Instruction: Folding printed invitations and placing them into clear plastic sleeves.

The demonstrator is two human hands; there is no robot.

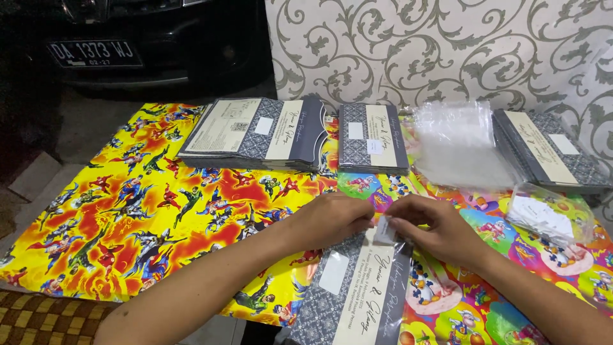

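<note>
Near the middle of the colourful desk (159,211), the left hand (332,219) and right hand (440,231) both pinch a small white label (385,231) at the far end of a sleeved grey card (357,287), apparently sticking it, so pressing it flat seems next.

Three stacks of grey patterned cards (258,131), one card (357,291) in front, one pile of clear sleeves (456,144), one bag of white labels (546,217).
</note>
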